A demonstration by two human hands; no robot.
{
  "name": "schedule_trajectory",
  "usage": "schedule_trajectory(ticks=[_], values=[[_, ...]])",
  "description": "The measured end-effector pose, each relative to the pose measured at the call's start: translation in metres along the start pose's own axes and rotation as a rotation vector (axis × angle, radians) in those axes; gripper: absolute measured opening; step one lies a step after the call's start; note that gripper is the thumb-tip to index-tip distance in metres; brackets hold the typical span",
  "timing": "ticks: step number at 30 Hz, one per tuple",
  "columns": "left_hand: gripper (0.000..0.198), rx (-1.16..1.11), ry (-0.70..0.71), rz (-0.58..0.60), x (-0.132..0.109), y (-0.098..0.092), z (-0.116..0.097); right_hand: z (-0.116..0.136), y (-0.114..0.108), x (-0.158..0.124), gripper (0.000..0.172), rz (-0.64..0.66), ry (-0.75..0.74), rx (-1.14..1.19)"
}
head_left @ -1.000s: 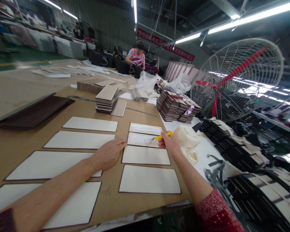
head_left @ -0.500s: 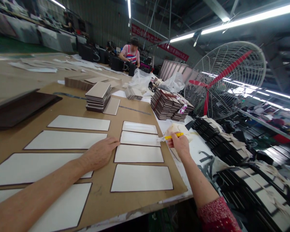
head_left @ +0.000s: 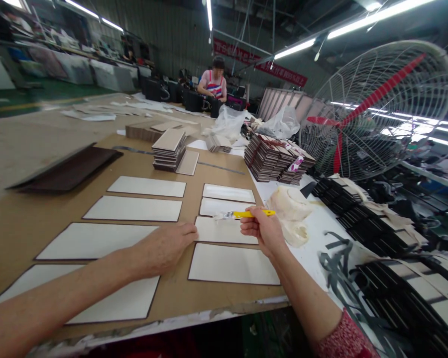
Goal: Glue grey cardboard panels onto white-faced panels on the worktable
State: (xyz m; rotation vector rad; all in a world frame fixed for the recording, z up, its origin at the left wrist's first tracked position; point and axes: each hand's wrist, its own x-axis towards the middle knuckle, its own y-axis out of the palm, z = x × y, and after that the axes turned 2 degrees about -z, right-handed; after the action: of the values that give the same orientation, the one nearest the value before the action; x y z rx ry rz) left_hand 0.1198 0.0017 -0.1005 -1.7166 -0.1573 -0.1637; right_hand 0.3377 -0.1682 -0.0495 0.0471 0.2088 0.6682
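Observation:
My right hand [head_left: 268,232] grips a brush [head_left: 242,214] by its yellow handle. White, paste-like stuff coats the bristles, which hang over or touch the third panel [head_left: 214,232] in the right column; contact is hard to tell. At that panel's left edge rest the fingertips of my left hand [head_left: 168,244], fingers stretched out and close together. Beyond it, the second panel [head_left: 220,206] and the farthest panel [head_left: 228,193] carry wet-looking white smears. The nearest panel [head_left: 231,263] looks plain. Left of these lies another column of dark-edged white panels [head_left: 132,208], partly under my left forearm.
A cream, crusted container [head_left: 289,205] stands right of the brush. Stacked boards [head_left: 168,149], tied board bundles [head_left: 272,159] and a dark folded sheet [head_left: 70,166] surround the brown work surface [head_left: 175,298]. A large fan [head_left: 373,109] is at right; a co-worker [head_left: 213,84] stands behind.
The brush has moved from the right end of the second panel leftward and nearer, onto or over the third. My left fingertips have shifted to the third panel's edge. The view has turned left.

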Motion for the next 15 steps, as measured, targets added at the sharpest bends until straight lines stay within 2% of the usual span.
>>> schedule_trajectory(ticks=[4,8,12,15], values=[[0.056,-0.016,-0.062,-0.029,-0.016,0.019,-0.007,-0.011,0.026,-0.002,0.016,0.056,0.025,-0.013],[0.054,-0.042,-0.079,-0.101,-0.019,0.030,-0.007,-0.021,0.043,0.003,0.015,0.080,0.045,-0.061],[0.051,-0.050,-0.088,-0.114,-0.021,0.034,-0.006,-0.027,0.048,0.009,0.014,0.064,0.035,-0.139],[0.052,-0.047,-0.099,-0.108,-0.022,0.035,-0.006,-0.026,0.041,0.012,0.012,0.039,0.010,-0.200]])
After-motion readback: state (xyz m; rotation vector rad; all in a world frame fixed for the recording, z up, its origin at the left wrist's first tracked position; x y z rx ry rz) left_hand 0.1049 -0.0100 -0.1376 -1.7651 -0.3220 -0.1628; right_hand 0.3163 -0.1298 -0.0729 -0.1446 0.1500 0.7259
